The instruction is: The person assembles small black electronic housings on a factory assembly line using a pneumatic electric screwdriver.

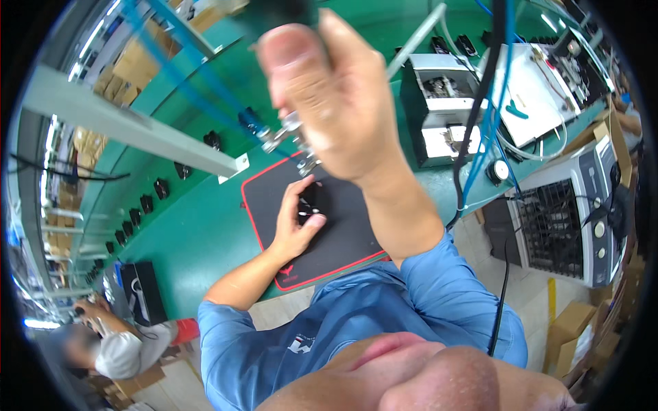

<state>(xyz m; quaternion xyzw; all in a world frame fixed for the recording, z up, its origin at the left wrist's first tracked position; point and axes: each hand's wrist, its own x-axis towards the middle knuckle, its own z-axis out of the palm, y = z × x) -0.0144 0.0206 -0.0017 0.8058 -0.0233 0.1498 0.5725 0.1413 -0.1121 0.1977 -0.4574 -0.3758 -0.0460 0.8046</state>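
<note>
My right hand [336, 96] is raised over the bench, close to the camera, with its fingers wrapped round a dark tool [281, 14] whose kind I cannot make out. Shiny metal fittings [295, 137] show just below that hand, above the left one. Down on the black mat [349, 233] with a red border, my left hand [295, 222] holds a small glossy black part [312, 202] between thumb and fingers. The lower end of the metal fittings appears close to this part; whether they touch I cannot tell.
Several black parts [161, 188] line the green bench [199, 219] on the left. A grey metal post [137, 123] crosses there. Blue and black hoses [480, 137] hang at right, before a metal machine [439, 103]. A black box [142, 291] and another person [123, 342] are at lower left.
</note>
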